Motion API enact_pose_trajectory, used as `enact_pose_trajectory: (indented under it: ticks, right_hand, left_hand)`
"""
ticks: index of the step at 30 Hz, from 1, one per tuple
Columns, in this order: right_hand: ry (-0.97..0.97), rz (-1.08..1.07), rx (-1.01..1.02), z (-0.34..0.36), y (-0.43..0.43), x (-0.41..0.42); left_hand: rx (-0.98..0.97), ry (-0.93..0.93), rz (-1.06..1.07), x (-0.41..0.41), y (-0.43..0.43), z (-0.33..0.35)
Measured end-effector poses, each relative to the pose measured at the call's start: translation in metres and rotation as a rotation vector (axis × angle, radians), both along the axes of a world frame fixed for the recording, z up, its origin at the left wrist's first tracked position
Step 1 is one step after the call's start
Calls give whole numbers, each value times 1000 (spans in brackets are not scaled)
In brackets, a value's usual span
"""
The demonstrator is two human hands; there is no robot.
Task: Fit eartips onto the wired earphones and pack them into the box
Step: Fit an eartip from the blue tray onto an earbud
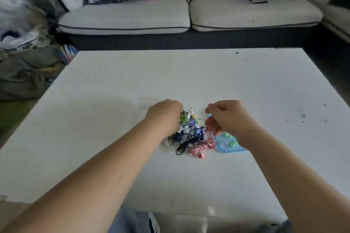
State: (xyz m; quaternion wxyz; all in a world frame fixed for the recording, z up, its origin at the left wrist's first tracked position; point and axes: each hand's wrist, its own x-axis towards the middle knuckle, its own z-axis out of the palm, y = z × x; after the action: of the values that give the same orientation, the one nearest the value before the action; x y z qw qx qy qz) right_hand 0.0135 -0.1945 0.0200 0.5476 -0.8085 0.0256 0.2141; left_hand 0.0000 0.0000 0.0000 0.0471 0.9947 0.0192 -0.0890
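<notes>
Left hand lies knuckles-up on the white table, its fingers bent down into the near edge of a heap of tangled earphones; the back of the hand hides the fingertips, so whether they grip a cable cannot be told. Seen from this hand, the heap spreads from 3 o'clock round to 5 o'clock and touches it along the knuckles. Right hand hangs at 3 o'clock of the heap, just beside it, with the fingers curled inward and thumb and forefinger drawn close together; a small pale-blue bit shows at the fingertips, but blur hides whether anything is pinched there. The blue box lies flat on the table at 6 o'clock of the right hand, partly under hand and wrist; green eartips sit inside it. A pink-and-white cable lies coiled at 7 o'clock of the right hand, touching the box's left edge; a black cable loops out of the heap at 6 o'clock of it. At 12 o'clock, beyond the table, stands a pale sofa.
</notes>
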Motion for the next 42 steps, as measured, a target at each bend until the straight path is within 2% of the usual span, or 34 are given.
enact_pose_trajectory:
  ticks: [7, 12, 17, 22, 27, 30, 33, 35, 39, 42]
  right_hand:
    - [-67, 61, -116, -21, 21, 22]
    - [-31, 95, -50, -30, 36, 19]
    - [-34, 56, 4, -29, 36, 17]
    - [-22, 66, 36, -27, 35, 9]
    - [101, 19, 210, -31, 37, 6]
    - [244, 0, 442, -29, 39, 6]
    - [339, 85, 617, -27, 38, 9]
    - [350, 147, 657, -26, 38, 9]
    - [256, 200, 503, -30, 38, 8]
    - [206, 236, 308, -31, 38, 6]
  left_hand:
    - [5, 3, -16, 20, 19, -19]
    - [-279, 67, 111, 25, 42, -7]
    - [-561, -56, 240, 20, 51, 21]
    - [-781, -46, 282, 11, 44, 24]
    - [-967, 9, 371, 6, 35, 23]
    - [-1126, 60, 372, 4, 33, 28]
    - [-1281, 100, 346, 4, 29, 32]
    - [-1352, 98, 341, 4, 26, 33]
    - [-1461, 97, 404, 6, 25, 34]
    - [-1331, 73, 461, 8, 25, 31]
